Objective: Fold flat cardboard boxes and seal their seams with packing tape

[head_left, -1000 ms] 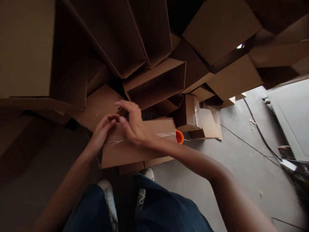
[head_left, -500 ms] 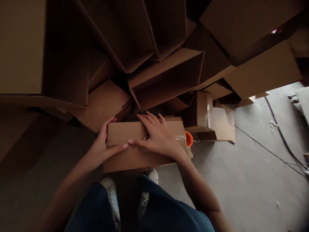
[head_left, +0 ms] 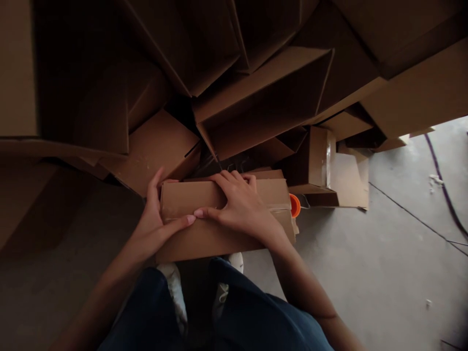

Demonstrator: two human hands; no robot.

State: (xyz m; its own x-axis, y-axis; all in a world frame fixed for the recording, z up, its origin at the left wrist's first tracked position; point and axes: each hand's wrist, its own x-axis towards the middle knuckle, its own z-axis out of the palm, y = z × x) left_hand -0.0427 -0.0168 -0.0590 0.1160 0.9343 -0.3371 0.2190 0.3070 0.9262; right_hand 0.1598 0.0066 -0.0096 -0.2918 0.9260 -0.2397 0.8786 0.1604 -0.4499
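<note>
A long, flat cardboard box [head_left: 190, 239] lies in front of me, with strips of clear tape near its right end. My left hand [head_left: 159, 217] grips its left end, with the thumb along the near side and the fingers at the end. My right hand [head_left: 237, 207] lies spread across the top, fingers toward the far edge and thumb pointing left. The two hands nearly meet at the thumb tips. Behind the box's right end, a small orange plastic cup [head_left: 294, 205] is partly hidden.
A large heap of brown cardboard boxes [head_left: 263, 87] rises beyond the hands, with open ends and loose flaps. Grey concrete floor [head_left: 365, 273] stretches to the right, crossed by a dark cable [head_left: 443, 190]. My white shoes [head_left: 174, 292] and dark jeans [head_left: 256, 312] show below.
My hands have come down from above the box and now lie on it. The view has shifted, and the heap and orange cup appear further right and higher.
</note>
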